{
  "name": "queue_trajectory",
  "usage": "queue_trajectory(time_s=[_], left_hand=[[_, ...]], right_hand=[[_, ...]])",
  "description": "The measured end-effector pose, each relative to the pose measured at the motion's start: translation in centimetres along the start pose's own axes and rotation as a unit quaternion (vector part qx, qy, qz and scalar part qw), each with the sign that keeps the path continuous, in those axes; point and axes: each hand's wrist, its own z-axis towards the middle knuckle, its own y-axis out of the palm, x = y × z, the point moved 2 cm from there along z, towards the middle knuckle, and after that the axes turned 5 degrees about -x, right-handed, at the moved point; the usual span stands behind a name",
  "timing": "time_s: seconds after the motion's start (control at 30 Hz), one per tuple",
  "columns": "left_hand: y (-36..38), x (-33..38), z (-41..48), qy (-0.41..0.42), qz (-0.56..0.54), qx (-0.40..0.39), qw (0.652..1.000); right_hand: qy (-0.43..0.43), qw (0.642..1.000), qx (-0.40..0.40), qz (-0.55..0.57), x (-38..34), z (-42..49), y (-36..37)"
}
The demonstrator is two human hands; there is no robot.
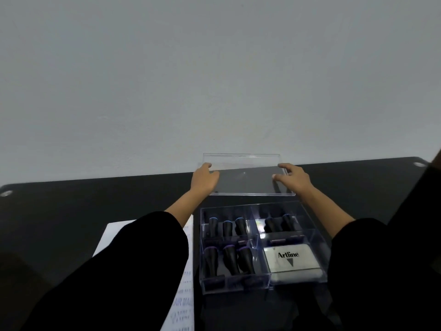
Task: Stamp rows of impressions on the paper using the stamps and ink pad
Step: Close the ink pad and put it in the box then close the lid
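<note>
A clear plastic box [319,237] stands open on the black table, split into compartments. Several black-handled stamps [229,259] stand in its left and back compartments. A grey Artline ink pad [292,260] lies in its front right compartment. Beyond the box, my left hand [204,179] and my right hand [292,177] grip the two ends of the clear lid [245,180], held flat at the table's far side near the wall. White paper [188,295] with faint stamped text lies left of the box, mostly hidden under my left sleeve.
The black table [95,201] runs to a pale wall [214,80] just behind the lid. Round fittings sit at its far left corner [6,193] and far right corner [419,164]. A dark shape [424,192] crosses the right edge of the view.
</note>
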Motion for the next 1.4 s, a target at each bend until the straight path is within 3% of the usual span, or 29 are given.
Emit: queue_trajectory(time_s=[0.27,0.73,1.4], left_hand=[[-1.2,1.8,-5.5,-0.002,-0.023,-0.025,0.999],[-0.1,1.5,-16.4,-0.023,-0.014,-0.054,0.998],[1.4,-1.2,-18.5,-0.056,0.011,-0.057,0.997]], right_hand=[[0.011,0.999,0.039,0.035,-1.0,-5.9,-2.9],[0.054,0.996,0.028,0.06,0.9,-17.3,-4.1],[0.045,0.998,0.01,0.032,1.9,-18.5,-2.2]])
